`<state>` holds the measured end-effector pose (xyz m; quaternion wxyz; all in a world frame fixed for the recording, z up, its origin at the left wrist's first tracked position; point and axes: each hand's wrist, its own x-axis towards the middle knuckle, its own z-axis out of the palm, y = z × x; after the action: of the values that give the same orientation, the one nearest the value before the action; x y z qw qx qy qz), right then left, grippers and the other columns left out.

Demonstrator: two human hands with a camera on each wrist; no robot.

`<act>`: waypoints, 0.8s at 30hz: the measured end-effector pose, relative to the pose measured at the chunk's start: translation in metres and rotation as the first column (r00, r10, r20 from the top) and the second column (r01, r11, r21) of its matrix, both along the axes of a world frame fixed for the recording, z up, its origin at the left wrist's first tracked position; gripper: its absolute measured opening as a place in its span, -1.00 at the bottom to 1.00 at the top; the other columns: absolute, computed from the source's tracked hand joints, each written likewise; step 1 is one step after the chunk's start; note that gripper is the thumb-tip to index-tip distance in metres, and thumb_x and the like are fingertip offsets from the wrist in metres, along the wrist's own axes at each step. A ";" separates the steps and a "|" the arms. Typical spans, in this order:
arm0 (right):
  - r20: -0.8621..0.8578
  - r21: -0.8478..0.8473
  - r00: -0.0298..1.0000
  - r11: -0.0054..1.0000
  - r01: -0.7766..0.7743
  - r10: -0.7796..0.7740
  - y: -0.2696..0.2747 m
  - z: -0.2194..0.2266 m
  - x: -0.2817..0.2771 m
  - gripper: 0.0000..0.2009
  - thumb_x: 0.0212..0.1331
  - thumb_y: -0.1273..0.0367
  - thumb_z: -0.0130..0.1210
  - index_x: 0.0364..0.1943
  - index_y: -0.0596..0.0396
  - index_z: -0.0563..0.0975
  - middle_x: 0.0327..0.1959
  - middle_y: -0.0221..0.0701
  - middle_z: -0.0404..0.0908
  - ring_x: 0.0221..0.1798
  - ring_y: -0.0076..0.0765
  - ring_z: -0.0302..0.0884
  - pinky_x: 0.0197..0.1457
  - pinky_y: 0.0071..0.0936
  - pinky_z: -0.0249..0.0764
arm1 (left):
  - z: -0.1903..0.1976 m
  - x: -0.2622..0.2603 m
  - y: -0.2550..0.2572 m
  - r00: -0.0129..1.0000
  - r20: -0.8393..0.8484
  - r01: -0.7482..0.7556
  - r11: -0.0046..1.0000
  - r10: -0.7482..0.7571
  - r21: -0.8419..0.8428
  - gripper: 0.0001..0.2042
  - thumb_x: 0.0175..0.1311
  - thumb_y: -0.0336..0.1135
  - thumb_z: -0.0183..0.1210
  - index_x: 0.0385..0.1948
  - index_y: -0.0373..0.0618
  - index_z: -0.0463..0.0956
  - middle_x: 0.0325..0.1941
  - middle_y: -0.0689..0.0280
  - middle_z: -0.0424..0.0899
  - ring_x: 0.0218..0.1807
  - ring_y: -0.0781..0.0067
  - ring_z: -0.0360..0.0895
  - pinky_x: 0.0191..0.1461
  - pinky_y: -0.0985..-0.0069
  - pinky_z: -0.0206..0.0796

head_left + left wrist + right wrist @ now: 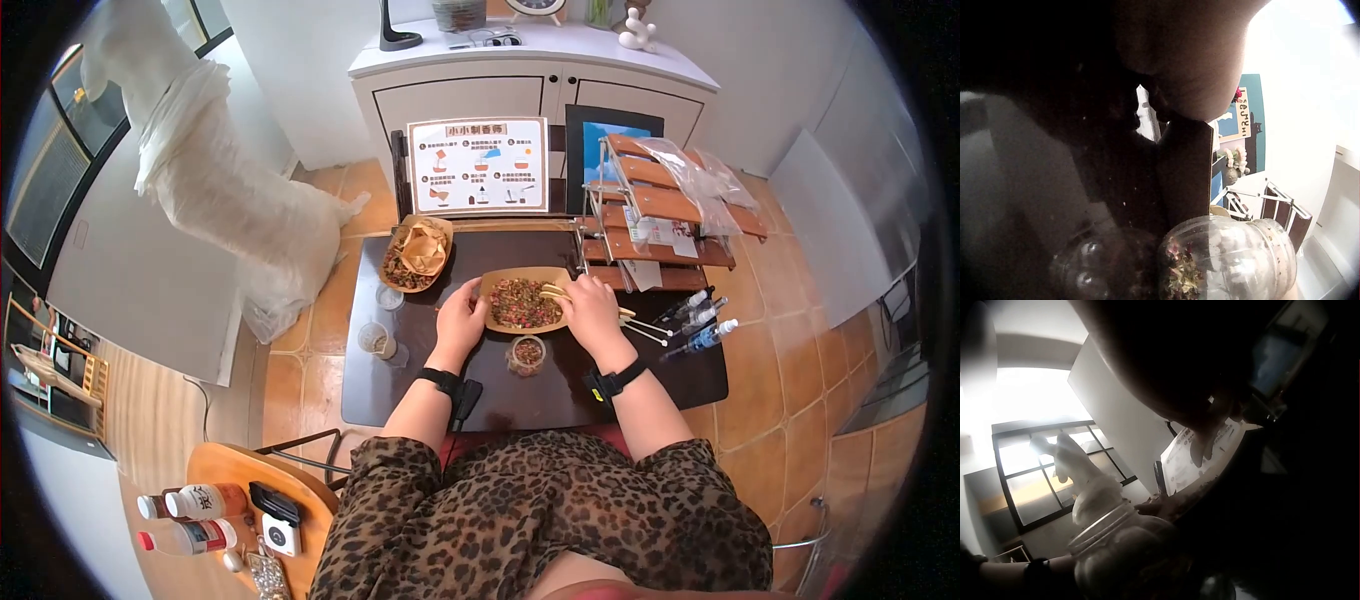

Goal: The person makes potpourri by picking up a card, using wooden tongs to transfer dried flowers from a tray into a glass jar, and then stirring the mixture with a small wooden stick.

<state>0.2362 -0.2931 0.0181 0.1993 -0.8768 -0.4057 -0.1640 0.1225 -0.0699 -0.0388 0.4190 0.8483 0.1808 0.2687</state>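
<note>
Clearly both sets of fingers were clamped: the left hand [462,318] gripped the left end of the brown tray [530,272] on the dark counter [640,385], and the right hand [592,312] pinched pale tongs [552,291] over its right side. Crumbly red, green and brown mix [520,306] covered the tray's bottom; a clear jar [525,366], just nearer, held some too.

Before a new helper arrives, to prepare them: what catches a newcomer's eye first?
Likely the brown boat-shaped paper tray of red-flecked bits, between left hand and right hand on the dark table. Then the white rectangular sheet beyond and tall white plastic draping, far left.
</note>
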 end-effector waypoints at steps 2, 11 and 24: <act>0.019 -0.027 1.000 1.000 -0.007 0.007 0.010 -0.003 0.003 -0.84 0.09 0.31 0.32 -0.36 0.03 0.58 -0.31 -0.33 0.53 -0.12 -0.09 0.52 -0.03 -0.14 0.41 | 0.001 0.000 -0.001 1.000 -0.003 -0.001 1.000 0.001 -0.023 -0.65 0.29 -0.35 0.20 0.11 -0.14 0.57 -0.44 0.25 0.61 -0.44 0.37 0.56 -0.28 0.42 0.41; 0.013 -0.115 1.000 0.993 -0.011 0.012 0.030 -0.014 0.007 -0.86 0.14 0.31 0.25 -0.45 0.02 0.58 -0.32 -0.32 0.54 -0.14 -0.12 0.53 -0.05 -0.14 0.40 | 0.004 -0.001 0.000 1.000 -0.021 0.003 1.000 -0.002 0.012 -0.65 0.29 -0.33 0.19 0.11 -0.13 0.57 -0.42 0.23 0.64 -0.41 0.32 0.59 -0.27 0.41 0.43; -0.035 0.036 0.999 0.999 -0.003 0.004 0.013 0.009 0.000 -0.87 0.16 0.32 0.26 -0.37 0.04 0.58 -0.32 -0.33 0.54 -0.14 -0.08 0.54 -0.04 -0.13 0.40 | 0.006 -0.001 -0.001 1.000 -0.022 0.008 1.000 -0.008 -0.005 -0.65 0.30 -0.35 0.18 0.12 -0.15 0.57 -0.41 0.22 0.63 -0.40 0.32 0.59 -0.26 0.41 0.43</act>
<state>0.2359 -0.2798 0.0270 0.2225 -0.8751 -0.4007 -0.1554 0.1214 -0.0706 -0.0326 0.4200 0.8510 0.1825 0.2572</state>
